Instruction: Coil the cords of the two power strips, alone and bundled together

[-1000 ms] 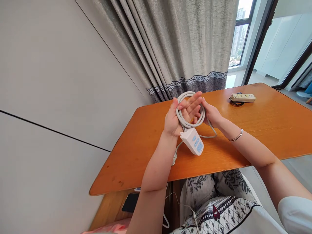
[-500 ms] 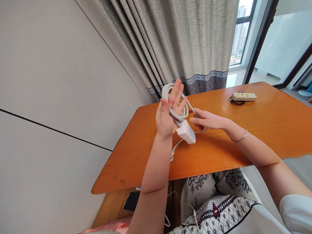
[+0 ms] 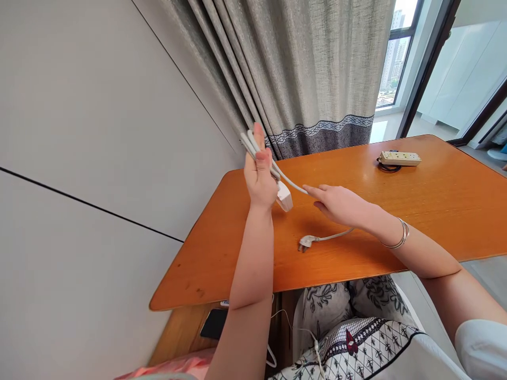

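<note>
The left hand (image 3: 260,177) holds loops of long, round, pale grey cord (image 3: 291,183) above the orange-brown wooden bench (image 3: 222,232), beside a white boxy block (image 3: 284,198). The right hand (image 3: 340,205) holds a stretch not yet looped; its white pronged plug (image 3: 307,241) lies loose.

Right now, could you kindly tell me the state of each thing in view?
White cord: partly coiled
Left hand: raised, holding white cord
Right hand: touching white cord
White plug: unplugged, pins bare
White block: partly hidden
Cream power strip: on table
Black cord: bunched
Phone-like slab: dark
Curtain: in folds
</note>
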A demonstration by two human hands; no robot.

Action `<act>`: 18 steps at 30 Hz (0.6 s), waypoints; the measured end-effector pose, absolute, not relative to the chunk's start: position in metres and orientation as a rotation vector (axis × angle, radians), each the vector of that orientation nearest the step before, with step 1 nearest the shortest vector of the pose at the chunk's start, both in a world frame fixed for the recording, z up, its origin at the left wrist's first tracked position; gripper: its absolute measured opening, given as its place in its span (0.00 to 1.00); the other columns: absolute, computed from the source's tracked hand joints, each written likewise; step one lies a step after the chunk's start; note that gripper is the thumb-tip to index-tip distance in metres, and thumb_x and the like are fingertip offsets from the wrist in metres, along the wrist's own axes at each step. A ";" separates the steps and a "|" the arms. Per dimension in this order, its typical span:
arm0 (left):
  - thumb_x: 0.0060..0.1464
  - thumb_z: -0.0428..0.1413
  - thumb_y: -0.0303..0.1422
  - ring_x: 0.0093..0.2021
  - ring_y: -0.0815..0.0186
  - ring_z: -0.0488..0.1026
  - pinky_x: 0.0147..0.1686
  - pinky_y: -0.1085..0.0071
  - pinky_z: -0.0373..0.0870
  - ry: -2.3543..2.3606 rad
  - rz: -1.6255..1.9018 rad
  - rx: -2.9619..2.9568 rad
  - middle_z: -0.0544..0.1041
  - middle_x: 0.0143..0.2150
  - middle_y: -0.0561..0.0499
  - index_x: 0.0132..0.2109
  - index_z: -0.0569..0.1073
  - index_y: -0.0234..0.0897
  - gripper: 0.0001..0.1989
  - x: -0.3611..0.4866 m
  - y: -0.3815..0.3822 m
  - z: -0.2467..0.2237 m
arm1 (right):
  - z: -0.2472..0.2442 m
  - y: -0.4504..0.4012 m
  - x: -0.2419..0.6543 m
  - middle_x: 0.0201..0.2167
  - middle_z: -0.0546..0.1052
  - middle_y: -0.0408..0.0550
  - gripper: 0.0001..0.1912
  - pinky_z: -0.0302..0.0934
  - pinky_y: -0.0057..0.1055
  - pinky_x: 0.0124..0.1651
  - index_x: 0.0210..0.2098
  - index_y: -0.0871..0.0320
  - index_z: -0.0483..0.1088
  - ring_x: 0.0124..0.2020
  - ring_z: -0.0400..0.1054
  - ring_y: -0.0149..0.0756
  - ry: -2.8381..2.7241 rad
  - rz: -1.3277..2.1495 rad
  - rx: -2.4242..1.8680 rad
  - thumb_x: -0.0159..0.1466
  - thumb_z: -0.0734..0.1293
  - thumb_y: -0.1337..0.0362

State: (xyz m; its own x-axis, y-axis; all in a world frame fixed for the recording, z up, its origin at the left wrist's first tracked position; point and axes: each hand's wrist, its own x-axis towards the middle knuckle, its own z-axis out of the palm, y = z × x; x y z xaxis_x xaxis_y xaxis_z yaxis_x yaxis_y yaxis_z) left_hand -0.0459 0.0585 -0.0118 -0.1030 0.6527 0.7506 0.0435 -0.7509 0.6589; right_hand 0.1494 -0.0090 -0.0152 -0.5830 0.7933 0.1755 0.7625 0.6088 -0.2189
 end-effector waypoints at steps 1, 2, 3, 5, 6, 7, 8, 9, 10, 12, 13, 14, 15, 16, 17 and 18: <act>0.60 0.47 0.64 0.78 0.54 0.44 0.74 0.54 0.51 0.764 1.833 1.807 0.65 0.73 0.48 0.59 0.73 0.46 0.34 -0.043 0.058 -0.014 | -0.012 -0.017 0.149 0.45 0.77 0.57 0.25 0.56 0.32 0.34 0.67 0.62 0.62 0.33 0.70 0.36 -2.632 0.074 -1.288 0.71 0.57 0.71; 0.61 0.48 0.63 0.78 0.53 0.46 0.74 0.53 0.51 0.755 1.756 1.856 0.65 0.73 0.47 0.62 0.71 0.46 0.34 -0.040 0.056 -0.015 | -0.008 -0.024 0.150 0.43 0.76 0.55 0.23 0.52 0.32 0.30 0.64 0.61 0.66 0.28 0.66 0.33 -2.671 -0.028 -1.283 0.72 0.56 0.71; 0.61 0.49 0.62 0.77 0.52 0.48 0.74 0.52 0.52 0.735 1.674 1.897 0.64 0.73 0.46 0.65 0.69 0.46 0.35 -0.035 0.053 -0.016 | -0.005 -0.030 0.151 0.41 0.76 0.53 0.21 0.48 0.32 0.28 0.60 0.60 0.70 0.25 0.61 0.30 -2.686 -0.130 -1.257 0.72 0.55 0.71; 0.61 0.51 0.60 0.75 0.49 0.56 0.72 0.50 0.57 0.670 1.505 1.948 0.65 0.73 0.43 0.66 0.69 0.46 0.35 -0.025 0.045 -0.017 | 0.001 -0.038 0.157 0.37 0.74 0.49 0.19 0.42 0.32 0.26 0.50 0.59 0.76 0.22 0.53 0.28 -2.639 -0.319 -1.142 0.73 0.54 0.70; 0.61 0.52 0.59 0.73 0.49 0.61 0.69 0.50 0.61 0.633 1.429 1.957 0.66 0.72 0.43 0.66 0.69 0.46 0.34 -0.019 0.041 -0.018 | 0.003 -0.040 0.161 0.35 0.73 0.48 0.19 0.41 0.32 0.26 0.45 0.58 0.77 0.22 0.51 0.28 -2.579 -0.394 -1.062 0.73 0.54 0.70; 0.61 0.52 0.59 0.70 0.49 0.66 0.66 0.50 0.66 0.600 1.360 1.952 0.69 0.70 0.42 0.65 0.71 0.46 0.33 -0.014 0.036 -0.018 | 0.005 -0.041 0.165 0.33 0.72 0.46 0.19 0.41 0.32 0.27 0.41 0.57 0.77 0.22 0.50 0.28 -2.507 -0.449 -0.982 0.74 0.54 0.69; 0.61 0.52 0.59 0.66 0.49 0.71 0.62 0.51 0.71 0.572 1.298 1.936 0.73 0.67 0.42 0.62 0.73 0.45 0.32 -0.008 0.031 -0.018 | 0.006 -0.040 0.170 0.31 0.71 0.45 0.19 0.42 0.32 0.28 0.37 0.57 0.76 0.23 0.50 0.28 -2.432 -0.484 -0.911 0.74 0.55 0.68; 0.60 0.53 0.59 0.61 0.51 0.76 0.57 0.55 0.76 0.553 1.236 1.909 0.77 0.62 0.42 0.59 0.75 0.43 0.31 -0.003 0.026 -0.018 | 0.008 -0.038 0.175 0.30 0.70 0.45 0.18 0.43 0.32 0.29 0.35 0.56 0.75 0.24 0.50 0.28 -2.362 -0.499 -0.857 0.74 0.56 0.66; 0.60 0.53 0.59 0.53 0.53 0.80 0.50 0.59 0.79 0.541 1.169 1.870 0.81 0.56 0.42 0.55 0.77 0.42 0.30 0.001 0.021 -0.018 | 0.009 -0.036 0.179 0.29 0.70 0.44 0.17 0.44 0.32 0.29 0.33 0.56 0.75 0.25 0.51 0.29 -2.306 -0.493 -0.820 0.74 0.58 0.63; 0.59 0.52 0.60 0.35 0.60 0.83 0.30 0.68 0.78 0.524 0.984 1.770 0.84 0.40 0.43 0.47 0.76 0.39 0.29 0.008 0.012 -0.018 | 0.013 -0.028 0.188 0.30 0.69 0.44 0.16 0.46 0.31 0.30 0.33 0.56 0.74 0.26 0.54 0.29 -2.227 -0.418 -0.790 0.72 0.63 0.56; 0.59 0.51 0.62 0.25 0.64 0.79 0.22 0.72 0.73 0.508 0.875 1.715 0.83 0.32 0.46 0.44 0.74 0.38 0.30 0.011 0.008 -0.018 | 0.014 -0.024 0.192 0.30 0.69 0.44 0.16 0.48 0.30 0.31 0.33 0.56 0.74 0.27 0.55 0.29 -2.198 -0.353 -0.788 0.71 0.65 0.52; 0.58 0.50 0.63 0.18 0.67 0.74 0.16 0.74 0.66 0.489 0.774 1.663 0.81 0.26 0.48 0.41 0.72 0.38 0.31 0.013 0.005 -0.018 | 0.016 -0.020 0.195 0.31 0.68 0.44 0.17 0.48 0.30 0.31 0.34 0.57 0.74 0.27 0.56 0.29 -2.174 -0.277 -0.786 0.69 0.67 0.50; 0.58 0.48 0.65 0.14 0.69 0.68 0.13 0.75 0.60 0.466 0.690 1.619 0.78 0.22 0.50 0.39 0.70 0.38 0.32 0.014 0.002 -0.019 | 0.017 -0.015 0.199 0.31 0.68 0.43 0.18 0.49 0.29 0.31 0.35 0.57 0.74 0.28 0.56 0.28 -2.159 -0.195 -0.779 0.66 0.69 0.47; 0.56 0.46 0.67 0.11 0.71 0.64 0.11 0.76 0.56 0.440 0.632 1.587 0.76 0.19 0.51 0.37 0.68 0.38 0.34 0.014 0.001 -0.019 | 0.019 -0.011 0.202 0.31 0.68 0.43 0.20 0.50 0.29 0.31 0.37 0.57 0.74 0.28 0.56 0.28 -2.154 -0.110 -0.765 0.64 0.70 0.46; 0.55 0.45 0.69 0.10 0.72 0.61 0.11 0.76 0.55 0.414 0.599 1.571 0.74 0.17 0.52 0.36 0.67 0.38 0.35 0.014 0.000 -0.019 | 0.020 -0.007 0.205 0.31 0.68 0.43 0.21 0.51 0.28 0.32 0.38 0.58 0.75 0.28 0.56 0.28 -2.159 -0.026 -0.743 0.62 0.72 0.45; 0.53 0.45 0.70 0.10 0.73 0.60 0.11 0.77 0.54 0.388 0.583 1.562 0.73 0.16 0.53 0.35 0.66 0.38 0.36 0.013 0.000 -0.019 | 0.020 -0.003 0.208 0.31 0.68 0.42 0.23 0.51 0.28 0.32 0.39 0.58 0.75 0.28 0.56 0.28 -2.172 0.060 -0.716 0.60 0.73 0.44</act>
State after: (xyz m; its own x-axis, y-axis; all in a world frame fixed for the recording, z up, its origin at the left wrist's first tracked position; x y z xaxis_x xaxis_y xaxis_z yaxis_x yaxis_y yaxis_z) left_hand 0.0128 0.0002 -0.0193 0.8091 0.5732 0.1295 -0.1009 -0.0817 0.9915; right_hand 0.2081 -0.0029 0.0203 -0.4952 0.5118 0.7020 0.4726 0.8368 -0.2766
